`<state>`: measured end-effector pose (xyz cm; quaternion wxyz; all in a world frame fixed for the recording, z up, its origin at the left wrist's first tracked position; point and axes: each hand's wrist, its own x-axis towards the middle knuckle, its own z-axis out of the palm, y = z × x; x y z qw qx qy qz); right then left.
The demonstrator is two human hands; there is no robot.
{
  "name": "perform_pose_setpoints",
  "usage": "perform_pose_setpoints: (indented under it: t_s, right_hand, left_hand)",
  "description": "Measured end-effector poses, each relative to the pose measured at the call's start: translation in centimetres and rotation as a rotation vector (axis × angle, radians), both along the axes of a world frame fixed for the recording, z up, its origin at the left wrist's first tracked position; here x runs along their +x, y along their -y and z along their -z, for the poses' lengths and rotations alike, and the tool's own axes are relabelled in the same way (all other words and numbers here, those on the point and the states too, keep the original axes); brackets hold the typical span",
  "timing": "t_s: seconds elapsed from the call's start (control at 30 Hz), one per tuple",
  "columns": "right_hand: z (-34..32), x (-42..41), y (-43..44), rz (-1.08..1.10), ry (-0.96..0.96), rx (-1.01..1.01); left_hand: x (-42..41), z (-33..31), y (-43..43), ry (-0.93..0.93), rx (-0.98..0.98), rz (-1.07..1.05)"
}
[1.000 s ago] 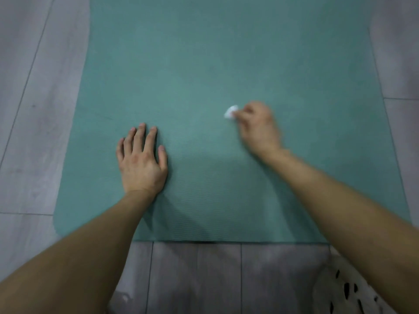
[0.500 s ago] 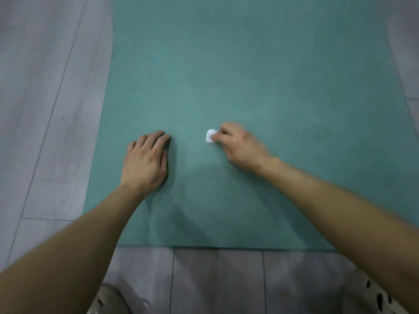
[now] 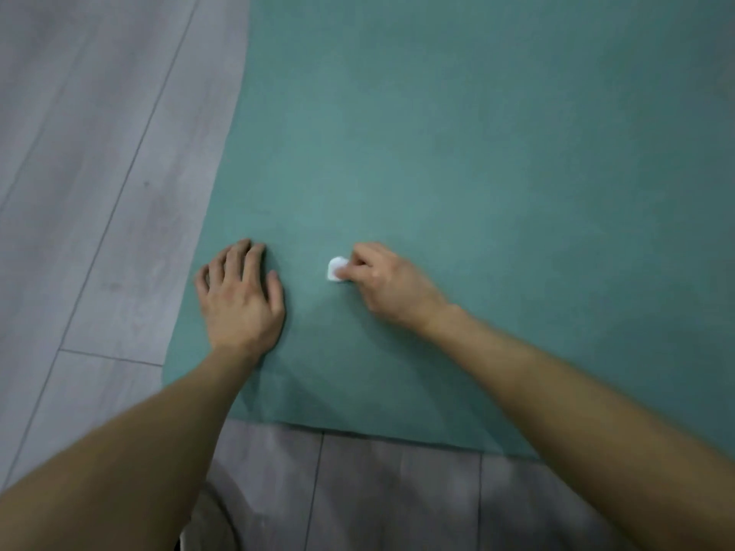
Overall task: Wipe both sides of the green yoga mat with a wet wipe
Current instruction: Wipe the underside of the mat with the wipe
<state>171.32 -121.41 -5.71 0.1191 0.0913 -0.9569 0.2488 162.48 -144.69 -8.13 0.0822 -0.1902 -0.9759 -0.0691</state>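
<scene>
The green yoga mat (image 3: 457, 153) lies flat on the floor and fills most of the view; its near edge runs just in front of me. My left hand (image 3: 240, 298) rests palm down on the mat near its left edge, fingers fairly straight. My right hand (image 3: 387, 286) pinches a small folded white wet wipe (image 3: 337, 269) and holds it against the mat, a short gap to the right of my left hand. Most of the wipe is hidden under my fingers.
Grey wood-look floor planks (image 3: 91, 173) lie to the left of the mat and along its near edge (image 3: 378, 495). A blurred pale object (image 3: 207, 526) shows at the bottom edge under my left forearm.
My right hand has slid the wipe leftward and nearer, toward my left hand. The view has shifted, so the mat sits further right in the frame. My left hand stays pressed on the mat.
</scene>
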Motion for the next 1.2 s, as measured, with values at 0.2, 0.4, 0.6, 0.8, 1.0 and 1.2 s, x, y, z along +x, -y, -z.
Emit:
perform_pose_setpoints:
  t_s: [0.2,0.4,0.6,0.8,1.0,1.2]
  right_hand:
    - [0.0,0.2,-15.1,1.040,0.024,-0.110]
    - [1.0,-2.8,5.0,0.349,-0.063,-0.166]
    - [0.4,-2.9,-4.9,0.460,0.003,-0.033]
    - [0.7,-3.8,-1.9,1.011,0.010,-0.291]
    - [-0.2,-4.3,9.0,0.080,0.117,-0.098]
    - [0.5,-3.6,-4.7,0.850,0.011,-0.081]
  left_hand:
    - [0.0,-0.2,0.0,0.007,0.025,-0.001]
    - [-0.1,-0.3,0.1,0.024,0.006,-0.008]
    - [-0.6,-1.5,0.5,0.049,-0.127,0.099]
    - [-5.8,-7.0,5.6,0.412,-0.444,0.600]
    - [-9.6,-13.8,6.4,0.393,-0.710,0.973]
    - [-8.6,-11.2,7.2,0.242,-0.417,0.919]
